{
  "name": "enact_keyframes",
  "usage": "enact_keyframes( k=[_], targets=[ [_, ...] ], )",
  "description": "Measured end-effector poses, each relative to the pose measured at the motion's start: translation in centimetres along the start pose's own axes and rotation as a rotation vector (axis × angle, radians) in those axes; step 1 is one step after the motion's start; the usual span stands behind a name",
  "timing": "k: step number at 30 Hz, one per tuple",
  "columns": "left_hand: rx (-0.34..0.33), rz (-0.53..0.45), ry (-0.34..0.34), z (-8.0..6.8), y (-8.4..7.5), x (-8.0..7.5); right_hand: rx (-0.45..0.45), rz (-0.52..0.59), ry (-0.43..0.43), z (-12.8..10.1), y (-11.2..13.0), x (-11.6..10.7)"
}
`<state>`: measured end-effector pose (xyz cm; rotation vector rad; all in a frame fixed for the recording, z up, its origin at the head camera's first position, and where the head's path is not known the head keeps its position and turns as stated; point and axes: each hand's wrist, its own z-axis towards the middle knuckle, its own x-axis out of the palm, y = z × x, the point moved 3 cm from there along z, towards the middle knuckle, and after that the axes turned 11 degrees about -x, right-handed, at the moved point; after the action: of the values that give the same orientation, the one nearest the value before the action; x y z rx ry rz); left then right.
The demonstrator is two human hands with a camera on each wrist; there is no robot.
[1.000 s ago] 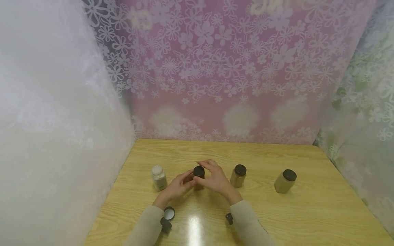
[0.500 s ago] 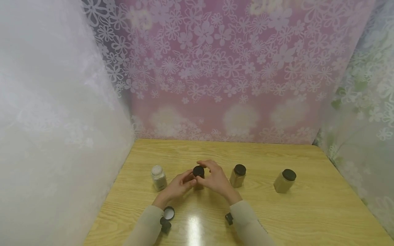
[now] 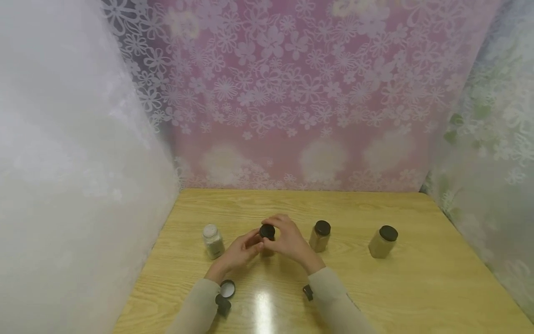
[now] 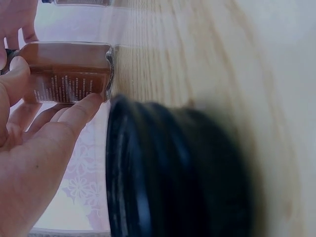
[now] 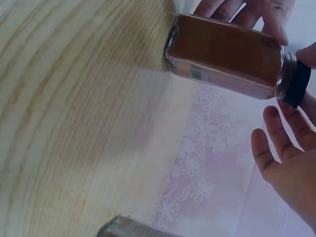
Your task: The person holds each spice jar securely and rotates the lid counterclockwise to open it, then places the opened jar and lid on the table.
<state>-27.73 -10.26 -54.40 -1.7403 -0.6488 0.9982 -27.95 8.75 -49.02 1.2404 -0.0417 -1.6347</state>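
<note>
L hand (image 3: 238, 253) clamped on jar (image 3: 267, 247) body, between both hands on table (image 3: 417, 287). R hand (image 3: 288, 241) pinching cap (image 3: 267, 231). Keep jar upright, steady body w/ L, twist cap square.

In front of me lies a pale wooden table (image 3: 417, 287) with a visible grain and a bright glare patch near my edge. Toward its left stands a small clear jar of white powder with a white top (image 3: 212, 241). Right of centre stands a clear jar of tan powder with a black lid (image 3: 320, 236), and well to its right another tan-filled, black-lidded jar (image 3: 383, 241). Near my edge on the left lies a loose black cap with a white lining (image 3: 227, 288). A pink flower-patterned sheet (image 3: 292, 93) backs the table, with pale translucent sheets (image 3: 62, 162) at both sides.
</note>
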Motion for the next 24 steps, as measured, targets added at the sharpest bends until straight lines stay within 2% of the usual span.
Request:
enact_keyframes(
  k=[5, 11, 17, 24],
  targets=[
    [0.015, 0.013, -0.02, 0.1, -0.1, -0.1, -0.001, 0.001, -0.027, 0.0, 0.2, -0.4],
    [0.004, -0.001, -0.021, 0.0, -0.2, -0.2, 0.015, -0.025, -0.052, -0.7, 0.7, -1.3],
    [0.001, -0.007, -0.008, 0.0, 0.0, 0.0, 0.062, -0.022, -0.012, -2.6, 1.3, -2.0],
    [0.0, 0.001, -0.009, 0.1, 0.3, 0.1, 0.098, 0.01, 0.083, -4.8, 1.7, -1.9]
  ],
)
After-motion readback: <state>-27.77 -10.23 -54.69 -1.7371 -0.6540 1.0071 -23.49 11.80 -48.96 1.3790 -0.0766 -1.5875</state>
